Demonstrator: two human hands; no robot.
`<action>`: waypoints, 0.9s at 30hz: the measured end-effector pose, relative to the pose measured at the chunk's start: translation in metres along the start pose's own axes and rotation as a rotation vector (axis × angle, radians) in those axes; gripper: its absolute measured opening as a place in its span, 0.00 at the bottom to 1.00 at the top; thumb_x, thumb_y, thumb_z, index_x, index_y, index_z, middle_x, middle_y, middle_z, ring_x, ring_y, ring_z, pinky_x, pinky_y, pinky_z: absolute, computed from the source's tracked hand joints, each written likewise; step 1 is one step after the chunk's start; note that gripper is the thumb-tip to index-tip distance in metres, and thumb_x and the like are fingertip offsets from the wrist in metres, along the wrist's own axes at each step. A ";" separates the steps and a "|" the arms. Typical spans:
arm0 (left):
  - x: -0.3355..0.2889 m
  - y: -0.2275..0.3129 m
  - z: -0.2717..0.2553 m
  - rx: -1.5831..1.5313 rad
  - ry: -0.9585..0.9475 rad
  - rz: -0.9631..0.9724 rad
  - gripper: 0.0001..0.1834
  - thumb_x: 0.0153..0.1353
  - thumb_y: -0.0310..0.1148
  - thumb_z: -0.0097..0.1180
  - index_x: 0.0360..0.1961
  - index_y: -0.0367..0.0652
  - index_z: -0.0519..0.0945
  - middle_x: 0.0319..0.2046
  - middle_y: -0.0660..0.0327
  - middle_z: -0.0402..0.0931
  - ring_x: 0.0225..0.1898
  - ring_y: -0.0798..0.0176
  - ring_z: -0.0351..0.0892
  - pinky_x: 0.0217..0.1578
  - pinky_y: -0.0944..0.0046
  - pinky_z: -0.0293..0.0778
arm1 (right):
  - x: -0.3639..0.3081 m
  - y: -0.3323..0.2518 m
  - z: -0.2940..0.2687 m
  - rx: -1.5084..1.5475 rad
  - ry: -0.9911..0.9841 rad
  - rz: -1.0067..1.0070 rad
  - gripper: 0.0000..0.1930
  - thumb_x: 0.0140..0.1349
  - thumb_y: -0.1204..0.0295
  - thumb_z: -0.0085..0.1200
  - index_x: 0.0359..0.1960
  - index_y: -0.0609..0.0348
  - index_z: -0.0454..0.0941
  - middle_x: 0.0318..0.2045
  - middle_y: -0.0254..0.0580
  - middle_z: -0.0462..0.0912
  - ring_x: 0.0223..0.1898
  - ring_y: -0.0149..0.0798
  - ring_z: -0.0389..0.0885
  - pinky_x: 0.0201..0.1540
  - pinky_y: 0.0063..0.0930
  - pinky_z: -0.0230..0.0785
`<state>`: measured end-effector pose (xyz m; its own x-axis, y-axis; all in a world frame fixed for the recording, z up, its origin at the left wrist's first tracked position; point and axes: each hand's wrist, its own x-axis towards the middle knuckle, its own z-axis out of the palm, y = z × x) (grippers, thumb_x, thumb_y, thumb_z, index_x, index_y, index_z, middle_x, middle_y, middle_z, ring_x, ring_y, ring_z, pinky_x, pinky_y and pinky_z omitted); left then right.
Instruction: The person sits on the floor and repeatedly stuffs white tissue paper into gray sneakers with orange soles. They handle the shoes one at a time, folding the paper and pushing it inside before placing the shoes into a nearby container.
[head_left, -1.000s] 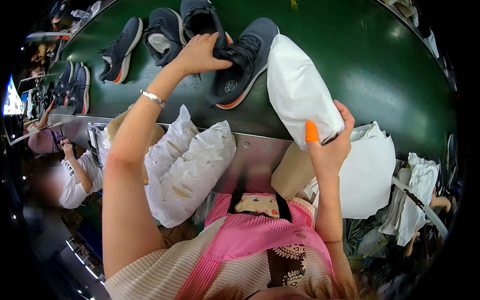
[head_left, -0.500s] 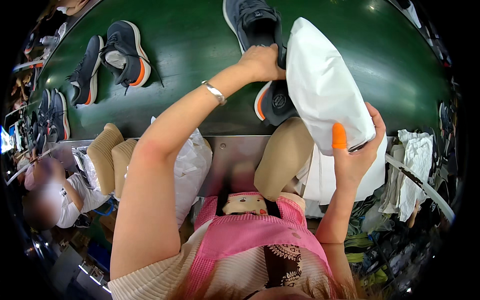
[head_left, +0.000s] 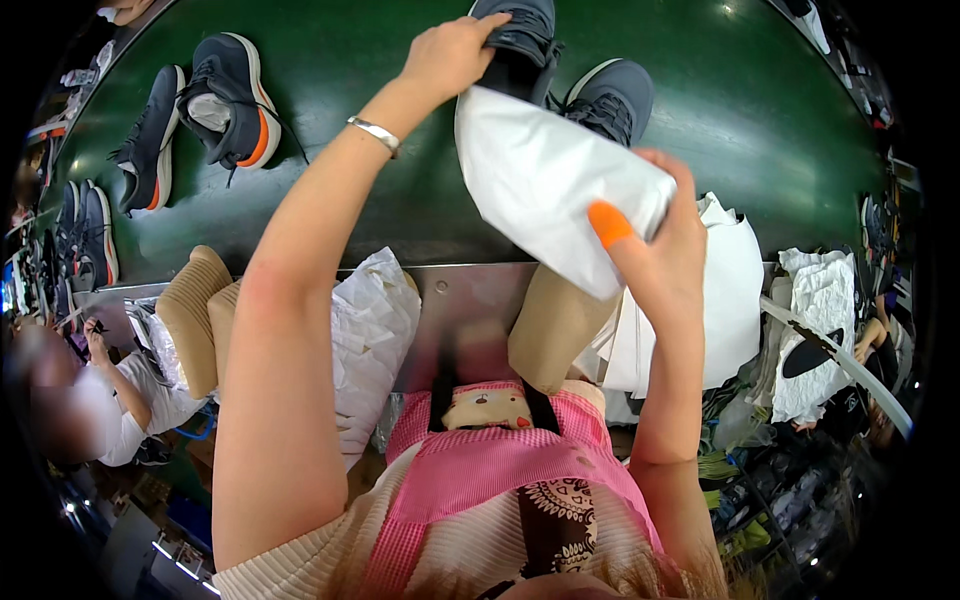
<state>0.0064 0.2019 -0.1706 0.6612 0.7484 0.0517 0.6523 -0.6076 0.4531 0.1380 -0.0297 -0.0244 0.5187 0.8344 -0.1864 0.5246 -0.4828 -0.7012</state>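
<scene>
My left hand point(head_left: 450, 60) grips a dark grey sneaker point(head_left: 528, 22) at the top of the picture, its fingers at the tongue and collar. My right hand point(head_left: 655, 250), with an orange finger cot on the thumb, is closed on the wide end of a bundle of white paper point(head_left: 550, 180). The bundle's narrower end lies against the sneaker's opening and hides part of it. The other sneaker point(head_left: 622, 92) lies just right, its heel hidden behind the paper.
A green work table point(head_left: 370, 190) has a metal front edge. More sneakers point(head_left: 235, 105) stand at left. Tan curved forms point(head_left: 190, 320), a white paper-filled bag point(head_left: 372, 340), another tan form point(head_left: 555, 330) and white paper sheets point(head_left: 730, 310) line the near edge. A person point(head_left: 120, 390) sits at far left.
The paper bundle has swung left and tilted toward the sneaker's opening. My left hand has moved up and left along the sneaker. The second sneaker has shifted up and right.
</scene>
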 end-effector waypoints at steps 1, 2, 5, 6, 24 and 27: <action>0.001 -0.003 -0.005 -0.003 -0.002 0.032 0.29 0.55 0.35 0.53 0.61 0.60 0.67 0.43 0.57 0.77 0.44 0.49 0.76 0.45 0.55 0.72 | 0.006 -0.003 0.006 -0.037 -0.017 0.015 0.28 0.45 0.67 0.61 0.49 0.58 0.67 0.33 0.55 0.81 0.37 0.53 0.81 0.41 0.34 0.72; -0.004 -0.005 -0.007 -0.030 -0.054 0.007 0.27 0.55 0.33 0.51 0.59 0.55 0.70 0.44 0.54 0.77 0.45 0.49 0.75 0.46 0.54 0.72 | 0.010 -0.006 0.009 -0.040 0.007 -0.006 0.28 0.45 0.66 0.61 0.49 0.58 0.67 0.33 0.55 0.81 0.36 0.53 0.81 0.40 0.34 0.72; -0.026 -0.005 -0.015 0.032 -0.138 -0.053 0.26 0.55 0.33 0.50 0.59 0.51 0.70 0.44 0.51 0.77 0.45 0.49 0.76 0.46 0.53 0.72 | 0.015 -0.013 0.021 -0.100 0.058 -0.122 0.28 0.45 0.66 0.61 0.49 0.59 0.67 0.33 0.54 0.81 0.35 0.53 0.81 0.38 0.36 0.73; -0.031 -0.004 -0.020 0.065 -0.139 -0.055 0.27 0.54 0.33 0.48 0.58 0.47 0.70 0.39 0.49 0.78 0.42 0.48 0.77 0.45 0.52 0.72 | 0.015 -0.015 0.030 -0.159 0.062 -0.193 0.28 0.44 0.66 0.61 0.49 0.59 0.67 0.33 0.54 0.81 0.35 0.53 0.81 0.37 0.37 0.73; -0.057 -0.022 -0.037 0.065 -0.158 -0.296 0.25 0.56 0.38 0.44 0.57 0.47 0.72 0.31 0.47 0.79 0.35 0.45 0.78 0.40 0.50 0.74 | 0.065 -0.023 0.117 -0.419 0.041 -0.570 0.33 0.41 0.63 0.68 0.48 0.67 0.70 0.38 0.51 0.78 0.35 0.49 0.76 0.34 0.35 0.72; -0.056 -0.026 -0.032 0.076 -0.142 -0.239 0.24 0.58 0.39 0.46 0.56 0.44 0.72 0.32 0.50 0.80 0.36 0.48 0.80 0.39 0.52 0.75 | 0.071 -0.016 0.123 -0.458 -0.018 -0.549 0.30 0.44 0.63 0.66 0.47 0.69 0.71 0.31 0.48 0.80 0.32 0.48 0.76 0.32 0.35 0.71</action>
<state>-0.0598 0.1845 -0.1566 0.5271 0.8313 -0.1765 0.8184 -0.4406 0.3688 0.0839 0.0700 -0.1110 0.0893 0.9914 0.0957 0.9397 -0.0520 -0.3381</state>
